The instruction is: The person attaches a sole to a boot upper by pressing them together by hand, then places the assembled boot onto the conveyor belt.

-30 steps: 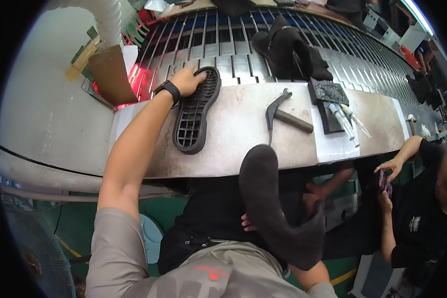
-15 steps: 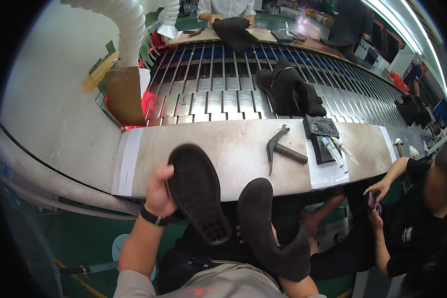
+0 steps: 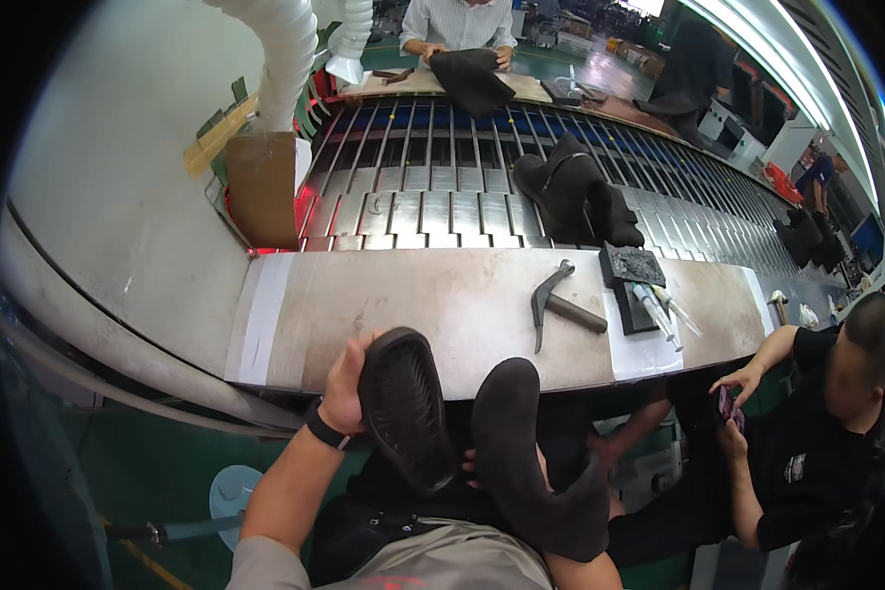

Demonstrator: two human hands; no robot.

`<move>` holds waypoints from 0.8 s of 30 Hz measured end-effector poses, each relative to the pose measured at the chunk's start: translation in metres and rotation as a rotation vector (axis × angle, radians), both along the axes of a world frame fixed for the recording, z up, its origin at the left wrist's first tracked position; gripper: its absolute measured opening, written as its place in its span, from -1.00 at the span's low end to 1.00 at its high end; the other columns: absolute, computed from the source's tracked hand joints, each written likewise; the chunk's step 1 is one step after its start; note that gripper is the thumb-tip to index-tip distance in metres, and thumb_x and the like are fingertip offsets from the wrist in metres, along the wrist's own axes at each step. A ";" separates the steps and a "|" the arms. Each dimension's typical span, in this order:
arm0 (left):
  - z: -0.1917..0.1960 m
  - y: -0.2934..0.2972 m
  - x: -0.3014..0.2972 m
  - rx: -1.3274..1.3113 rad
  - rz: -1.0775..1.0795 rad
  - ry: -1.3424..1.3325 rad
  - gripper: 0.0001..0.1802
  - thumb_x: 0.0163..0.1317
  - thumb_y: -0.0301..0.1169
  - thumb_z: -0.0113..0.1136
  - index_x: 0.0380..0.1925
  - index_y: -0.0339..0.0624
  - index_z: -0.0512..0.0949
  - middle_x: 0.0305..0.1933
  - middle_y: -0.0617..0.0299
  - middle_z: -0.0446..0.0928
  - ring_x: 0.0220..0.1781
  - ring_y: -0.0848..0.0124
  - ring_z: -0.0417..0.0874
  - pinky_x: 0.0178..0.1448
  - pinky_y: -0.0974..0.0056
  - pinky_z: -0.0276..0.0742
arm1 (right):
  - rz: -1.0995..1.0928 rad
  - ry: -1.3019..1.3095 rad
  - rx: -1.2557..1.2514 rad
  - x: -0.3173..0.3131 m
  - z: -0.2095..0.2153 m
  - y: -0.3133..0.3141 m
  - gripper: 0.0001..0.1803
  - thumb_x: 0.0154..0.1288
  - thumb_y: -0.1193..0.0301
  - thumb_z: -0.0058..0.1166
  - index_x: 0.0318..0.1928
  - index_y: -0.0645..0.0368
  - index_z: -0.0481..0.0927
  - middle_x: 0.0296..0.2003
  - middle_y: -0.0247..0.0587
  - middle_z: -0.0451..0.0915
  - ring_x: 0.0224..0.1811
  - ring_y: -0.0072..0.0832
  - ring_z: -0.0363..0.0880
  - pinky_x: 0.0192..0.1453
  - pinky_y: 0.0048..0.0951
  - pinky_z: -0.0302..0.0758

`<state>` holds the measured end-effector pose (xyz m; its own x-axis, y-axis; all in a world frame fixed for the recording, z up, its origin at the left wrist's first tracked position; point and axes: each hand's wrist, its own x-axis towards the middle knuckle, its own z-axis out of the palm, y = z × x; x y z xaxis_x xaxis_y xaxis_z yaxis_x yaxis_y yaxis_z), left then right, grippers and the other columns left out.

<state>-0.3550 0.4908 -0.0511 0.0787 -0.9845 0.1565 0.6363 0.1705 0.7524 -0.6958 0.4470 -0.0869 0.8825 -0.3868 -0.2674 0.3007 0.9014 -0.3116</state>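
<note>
At lower centre, the right hand (image 3: 472,470), mostly hidden behind a dark suede-like boot (image 3: 519,442), holds it, fingertips showing at its left side. Left of that, the left hand (image 3: 344,395) grips a black shoe sole (image 3: 405,413) by its edge. Beyond, on the pale bench (image 3: 403,295), lie a hammer (image 3: 577,313) and, right of centre, syringes (image 3: 656,310). Farther, dark boots (image 3: 565,192) rest on the slatted metal conveyor (image 3: 423,208); at top centre, a co-worker in a striped shirt (image 3: 459,25) handles another dark piece (image 3: 472,81).
</note>
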 end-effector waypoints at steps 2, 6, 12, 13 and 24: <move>0.009 -0.008 -0.001 -0.018 -0.010 0.137 -0.03 0.56 0.38 -0.07 0.49 -0.34 0.36 0.40 -0.23 0.55 0.45 -0.04 0.60 0.57 -0.13 0.51 | -0.011 -0.045 0.006 -0.001 0.010 -0.005 0.19 0.52 -0.45 -0.32 0.53 0.56 0.27 0.28 0.47 0.57 0.33 0.18 0.62 0.55 0.05 0.48; 0.066 -0.025 -0.008 -0.027 -0.072 -0.133 0.01 0.60 0.33 -0.14 0.65 -0.33 0.11 0.55 -0.37 0.39 0.60 -0.16 0.45 0.63 -0.17 0.42 | -0.094 0.012 -0.115 0.003 0.048 -0.006 0.02 0.62 -0.36 -0.35 0.49 0.42 0.40 0.22 0.41 0.65 0.17 0.25 0.72 0.23 0.15 0.72; 0.080 -0.009 -0.009 -0.005 -0.015 -0.194 0.54 0.08 0.68 0.19 0.64 -0.48 0.07 0.61 -0.36 0.31 0.65 -0.12 0.38 0.68 -0.12 0.37 | -0.051 0.335 -0.410 0.026 0.110 0.016 0.06 0.55 -0.40 -0.26 0.55 0.37 0.32 0.28 0.38 0.60 0.26 0.20 0.67 0.33 0.29 0.62; 0.079 -0.006 -0.011 -0.016 -0.013 -0.298 0.58 -0.03 0.64 0.32 0.64 -0.49 0.07 0.60 -0.33 0.33 0.64 -0.08 0.40 0.68 -0.10 0.38 | -0.013 0.395 -0.464 0.031 0.120 0.020 0.07 0.54 -0.41 -0.25 0.55 0.36 0.31 0.29 0.38 0.60 0.28 0.19 0.66 0.35 0.32 0.61; 0.098 0.002 -0.014 -0.150 -0.203 -0.445 0.66 -0.51 0.31 0.79 0.58 -0.49 0.29 0.46 -0.21 0.49 0.42 0.08 0.60 0.52 0.05 0.52 | 0.011 0.334 -0.385 0.046 0.121 0.023 0.10 0.50 -0.44 -0.21 0.58 0.32 0.27 0.33 0.34 0.56 0.32 0.16 0.63 0.40 0.38 0.55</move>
<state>-0.3693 0.4930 0.0469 -0.2181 -0.9373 0.2718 0.2917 0.2031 0.9347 -0.6494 0.4698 0.0343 0.7777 -0.5041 -0.3756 0.1190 0.7047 -0.6995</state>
